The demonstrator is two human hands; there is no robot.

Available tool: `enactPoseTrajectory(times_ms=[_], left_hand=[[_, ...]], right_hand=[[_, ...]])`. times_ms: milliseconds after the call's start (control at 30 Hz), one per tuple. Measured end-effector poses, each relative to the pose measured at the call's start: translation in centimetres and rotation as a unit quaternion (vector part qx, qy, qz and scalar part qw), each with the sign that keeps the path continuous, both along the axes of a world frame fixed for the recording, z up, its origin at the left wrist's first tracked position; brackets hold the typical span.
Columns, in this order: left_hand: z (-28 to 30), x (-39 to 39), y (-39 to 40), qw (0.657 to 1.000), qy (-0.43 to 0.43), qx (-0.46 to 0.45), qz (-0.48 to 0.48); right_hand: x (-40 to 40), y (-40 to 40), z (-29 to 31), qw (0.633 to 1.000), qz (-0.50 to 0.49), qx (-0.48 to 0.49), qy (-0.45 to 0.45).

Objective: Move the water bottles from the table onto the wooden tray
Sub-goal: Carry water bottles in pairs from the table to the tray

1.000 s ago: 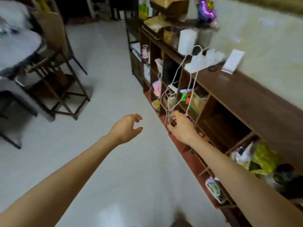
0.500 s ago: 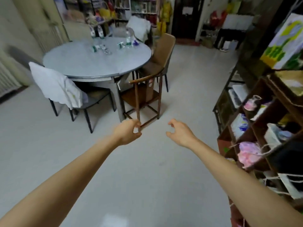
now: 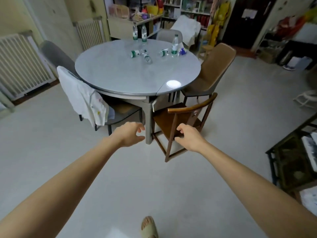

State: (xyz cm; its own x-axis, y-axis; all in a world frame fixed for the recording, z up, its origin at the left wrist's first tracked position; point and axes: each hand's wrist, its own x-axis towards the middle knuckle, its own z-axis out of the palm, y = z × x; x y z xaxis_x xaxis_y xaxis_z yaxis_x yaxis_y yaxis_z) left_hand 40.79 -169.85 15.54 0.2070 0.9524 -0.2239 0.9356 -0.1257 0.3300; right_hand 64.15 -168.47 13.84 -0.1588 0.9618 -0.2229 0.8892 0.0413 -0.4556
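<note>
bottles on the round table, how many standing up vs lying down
Standing: 3 — two at the far edge, one on the right
Lying down: 3 — green-label bottle, clear bottle, green-label bottle
Total: 6 bottles on the table

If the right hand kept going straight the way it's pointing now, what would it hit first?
Most likely the wooden chair directly ahead of the right hand; its curved backrest and seat lie between the hand and the round table. Depth is unclear, so that is a judgement.
</note>
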Motion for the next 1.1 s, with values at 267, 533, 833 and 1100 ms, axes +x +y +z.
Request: enactPoseTrajectory(times_ms=[267, 533, 833, 1100], left_hand=[[0.2, -3.8, 19.4, 1.000, 0.016, -0.022, -0.004], [-2.6, -8.9, 41.7, 0.998, 0.056, -0.023, 0.032], [-3.7, -14.9, 65.7, 0.995, 0.055, -0.037, 0.071], [-7.8, -21.2, 89.5, 0.997, 0.069, -0.040, 0.018]], right_hand=[[-4.1, 19.9, 0.2, 1.000, 0.005, 0.004, 0.001], [-9.5, 43.2, -3.0, 0.999, 0.032, -0.011, 0.027], [-15.6, 67.1, -3.6, 0.999, 0.012, -0.039, 0.026], [-23.0, 87.5, -7.9, 0.996, -0.075, -0.052, 0.016]])
